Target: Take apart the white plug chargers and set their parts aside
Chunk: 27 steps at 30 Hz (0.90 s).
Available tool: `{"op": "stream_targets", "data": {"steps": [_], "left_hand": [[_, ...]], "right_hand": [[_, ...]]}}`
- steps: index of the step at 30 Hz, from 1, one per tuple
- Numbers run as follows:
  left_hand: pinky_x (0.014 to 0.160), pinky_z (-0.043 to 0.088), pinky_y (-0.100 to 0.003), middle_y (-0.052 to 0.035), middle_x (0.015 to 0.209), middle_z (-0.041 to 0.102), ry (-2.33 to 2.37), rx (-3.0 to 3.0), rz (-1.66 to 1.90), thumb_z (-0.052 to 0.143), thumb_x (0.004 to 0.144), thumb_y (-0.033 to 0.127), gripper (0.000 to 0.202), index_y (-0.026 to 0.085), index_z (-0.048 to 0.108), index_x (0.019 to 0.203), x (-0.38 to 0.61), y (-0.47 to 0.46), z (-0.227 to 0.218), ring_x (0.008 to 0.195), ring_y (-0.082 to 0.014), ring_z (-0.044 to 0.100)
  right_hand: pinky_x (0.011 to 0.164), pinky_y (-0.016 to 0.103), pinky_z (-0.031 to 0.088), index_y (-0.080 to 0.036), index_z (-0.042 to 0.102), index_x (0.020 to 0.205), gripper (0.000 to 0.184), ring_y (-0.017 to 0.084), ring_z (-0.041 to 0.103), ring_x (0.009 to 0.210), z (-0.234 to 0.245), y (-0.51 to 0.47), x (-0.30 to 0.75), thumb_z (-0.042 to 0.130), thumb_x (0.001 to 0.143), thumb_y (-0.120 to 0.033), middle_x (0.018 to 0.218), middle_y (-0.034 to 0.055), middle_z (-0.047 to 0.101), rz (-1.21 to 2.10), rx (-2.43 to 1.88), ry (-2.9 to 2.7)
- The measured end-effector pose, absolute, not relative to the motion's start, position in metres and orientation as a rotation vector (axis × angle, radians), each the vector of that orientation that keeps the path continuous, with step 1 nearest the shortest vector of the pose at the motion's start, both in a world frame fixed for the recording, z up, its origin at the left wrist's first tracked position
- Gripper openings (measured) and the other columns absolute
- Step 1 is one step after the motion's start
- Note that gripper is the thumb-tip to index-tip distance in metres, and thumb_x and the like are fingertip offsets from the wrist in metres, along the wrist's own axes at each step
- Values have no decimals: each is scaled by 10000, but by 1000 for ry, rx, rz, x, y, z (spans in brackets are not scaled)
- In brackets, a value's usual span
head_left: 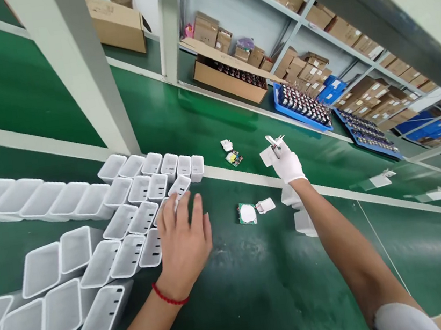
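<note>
Reaching flat and open-fingered, the left hand (184, 240) rests on the white shells (130, 220) just beside its fingertips; best to pinch one by its rim without knocking the neighbours. The gloved right hand (287, 164) is clamped on a white plug piece (273, 150) with metal prongs, held above the green table (261, 289). No writing readable anywhere

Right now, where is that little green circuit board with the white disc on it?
The green circuit board lies on the green belt mid-frame, between the left hand and right forearm, beside a small white cover.
</note>
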<state>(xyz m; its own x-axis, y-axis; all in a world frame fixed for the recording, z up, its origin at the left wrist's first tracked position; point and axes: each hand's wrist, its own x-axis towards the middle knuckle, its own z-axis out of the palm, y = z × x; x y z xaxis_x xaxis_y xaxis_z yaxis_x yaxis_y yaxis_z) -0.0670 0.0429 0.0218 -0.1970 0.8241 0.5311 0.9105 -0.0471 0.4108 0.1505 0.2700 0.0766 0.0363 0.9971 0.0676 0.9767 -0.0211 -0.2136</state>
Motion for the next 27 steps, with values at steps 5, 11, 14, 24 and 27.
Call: {"op": "stream_targets", "data": {"steps": [5, 11, 14, 24, 27], "left_hand": [[1007, 349, -662, -294, 1390, 454, -2235, -1840, -885, 449, 908, 165, 455, 41, 448, 1346, -75, 40, 24, 1340, -467, 362], [929, 403, -621, -212, 1215, 591, -2272, -1866, -720, 380, 878, 67, 462, 94, 518, 1317, -79, 35, 26, 1239, -437, 441], [938, 373, -626, -179, 1073, 626, -2225, -1876, -683, 390, 842, 15, 445, 120, 606, 1217, -79, 35, 30, 1181, -414, 460], [984, 446, -555, -204, 1260, 527, -1998, -2148, -765, 451, 871, 35, 212, 106, 651, 860, -72, 38, 30, 1294, -392, 413], [945, 507, -498, -231, 1318, 497, -1907, -2354, -824, 484, 887, 87, 146, 99, 627, 860, -61, 35, 30, 1228, -366, 515]], "right_hand": [[799, 388, 493, -43, 523, 1278, 520, 327, 659, 940, 73, 291, 143, 569, 851, -336, 1027, 225, 671, 54, -2226, -2010], [1021, 514, 330, -109, 294, 1468, 763, 408, 403, 1281, 70, 284, 118, 586, 838, -423, 1346, 247, 484, -28, -1945, -2320], [955, 357, 421, -142, 377, 1439, 802, 292, 551, 1133, 53, 293, 102, 714, 740, -345, 1199, 158, 631, 290, -1813, -2542], [872, 378, 499, -91, -2, 1517, 929, 231, 662, 971, 63, 281, 122, 563, 801, -267, 1067, 123, 695, 604, -1738, -2156], [898, 408, 516, -157, -25, 1505, 948, 231, 628, 1100, 78, 235, 137, 573, 812, -405, 1200, 121, 642, 1031, -1416, -1874]]}}
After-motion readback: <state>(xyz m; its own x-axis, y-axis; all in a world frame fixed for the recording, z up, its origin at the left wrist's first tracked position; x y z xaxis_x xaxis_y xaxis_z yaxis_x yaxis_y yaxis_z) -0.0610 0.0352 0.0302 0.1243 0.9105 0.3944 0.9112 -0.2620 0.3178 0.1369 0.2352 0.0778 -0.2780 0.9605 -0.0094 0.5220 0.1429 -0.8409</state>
